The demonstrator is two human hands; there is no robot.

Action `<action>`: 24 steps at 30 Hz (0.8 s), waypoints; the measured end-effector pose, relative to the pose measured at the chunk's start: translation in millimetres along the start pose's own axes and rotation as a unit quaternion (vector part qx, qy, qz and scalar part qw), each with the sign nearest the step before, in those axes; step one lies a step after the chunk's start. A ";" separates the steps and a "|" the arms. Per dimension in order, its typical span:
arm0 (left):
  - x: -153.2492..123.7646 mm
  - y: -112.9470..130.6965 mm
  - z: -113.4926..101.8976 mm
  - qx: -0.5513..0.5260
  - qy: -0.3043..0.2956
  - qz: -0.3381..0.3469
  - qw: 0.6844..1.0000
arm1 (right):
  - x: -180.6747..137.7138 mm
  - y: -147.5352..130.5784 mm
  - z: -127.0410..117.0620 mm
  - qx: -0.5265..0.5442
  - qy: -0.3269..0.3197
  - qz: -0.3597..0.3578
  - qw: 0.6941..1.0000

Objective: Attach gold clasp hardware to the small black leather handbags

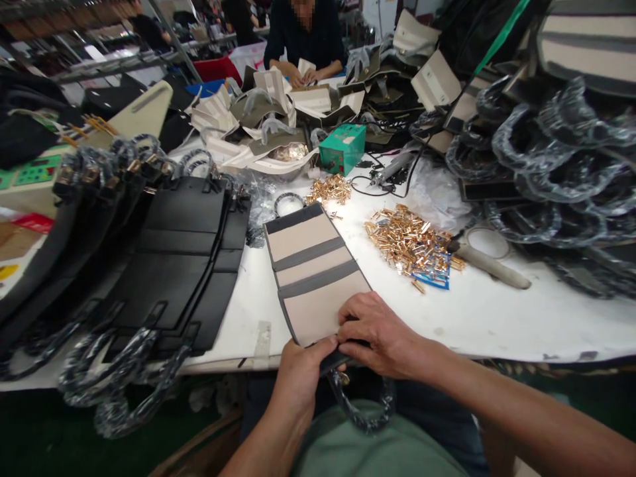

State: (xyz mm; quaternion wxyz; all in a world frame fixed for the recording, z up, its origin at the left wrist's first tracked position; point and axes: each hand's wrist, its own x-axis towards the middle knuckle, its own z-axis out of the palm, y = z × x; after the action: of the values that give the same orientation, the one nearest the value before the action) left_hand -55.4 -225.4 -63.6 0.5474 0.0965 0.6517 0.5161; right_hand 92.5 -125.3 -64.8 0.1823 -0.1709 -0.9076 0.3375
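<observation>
A beige bag panel (311, 268) with grey stripes and a dark edge lies on the white table (497, 318), its near end at the table's front edge. My left hand (301, 371) grips that near end from below, fingers closed on it. My right hand (380, 331) presses on the same end from the right, fingers curled and pinching it against the left thumb. A plastic-wrapped black handle (362, 414) hangs from the panel over my lap.
A stack of black bag panels (183, 258) with wrapped handles lies to the left. Piles of gold metal fittings (407, 242) sit right of the beige panel, a green box (342, 149) behind. Wrapped handles (561, 165) are heaped at right. A seated person's hands (303, 74) work across the table.
</observation>
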 end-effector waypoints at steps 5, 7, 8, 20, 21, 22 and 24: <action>1.2 -1.6 -0.9 -0.004 0.020 -0.004 1.000 | 0.0 11.0 -6.5 0.027 -0.032 -0.027 0.999; 1.8 -0.1 -0.9 -0.010 0.024 -0.006 1.000 | 0.8 14.2 -8.1 0.037 -0.041 -0.032 0.998; 2.1 0.9 -0.8 -0.012 0.025 -0.009 1.000 | 1.4 15.3 -8.6 0.040 -0.044 -0.032 0.998; 3.9 0.3 -0.7 -0.022 0.012 -0.018 1.000 | -2.1 23.5 1.1 0.049 -0.013 -0.052 0.997; 4.2 0.5 -0.6 -0.022 0.011 -0.022 0.999 | -2.7 23.8 1.8 0.048 -0.013 -0.054 0.997; 4.4 0.9 -0.6 -0.023 0.010 -0.024 0.999 | -2.9 24.0 2.2 0.049 -0.013 -0.055 0.997; 4.6 2.2 -0.6 -0.025 0.009 -0.026 0.999 | -2.6 24.2 2.0 0.052 -0.017 -0.052 0.997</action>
State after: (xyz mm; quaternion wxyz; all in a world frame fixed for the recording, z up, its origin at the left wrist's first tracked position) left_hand -58.6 -221.6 -64.9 0.5572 0.0611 0.6457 0.5185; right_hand 98.4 -110.3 -83.1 0.1929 -0.1076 -0.8995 0.3769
